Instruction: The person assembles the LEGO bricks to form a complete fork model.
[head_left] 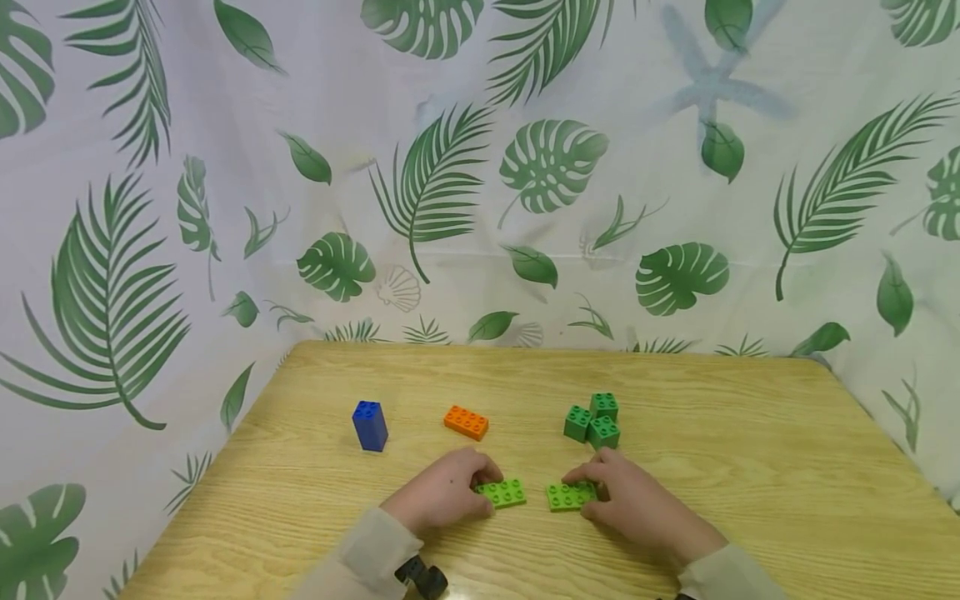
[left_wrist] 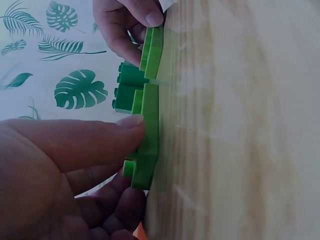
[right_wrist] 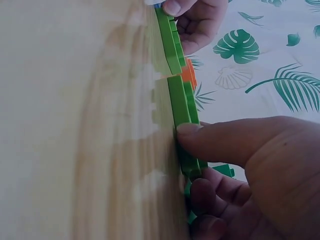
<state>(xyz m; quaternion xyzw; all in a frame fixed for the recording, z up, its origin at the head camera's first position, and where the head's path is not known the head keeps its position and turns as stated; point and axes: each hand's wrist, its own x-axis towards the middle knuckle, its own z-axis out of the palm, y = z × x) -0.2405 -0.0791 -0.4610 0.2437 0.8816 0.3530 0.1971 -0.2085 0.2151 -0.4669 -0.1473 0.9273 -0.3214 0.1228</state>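
Two flat lime-green toy bricks lie studs up near the front middle of the table, a small gap between their ends. My left hand (head_left: 448,492) pinches the left lime-green brick (head_left: 508,493) between thumb and fingers at its outer end. On the other side, my right hand (head_left: 633,504) grips the right lime-green brick (head_left: 567,497) the same way. The left wrist view shows the left thumb on the edge of its brick (left_wrist: 150,132). In the right wrist view, the right thumb presses the side of its brick (right_wrist: 181,107).
Behind the hands, an orange brick (head_left: 466,422) lies flat on the wooden table (head_left: 720,417). A tall blue block (head_left: 371,427) stands at the left. Three dark green bricks (head_left: 603,432) cluster beyond the right hand. A leaf-patterned curtain (head_left: 465,192) hangs behind the table.
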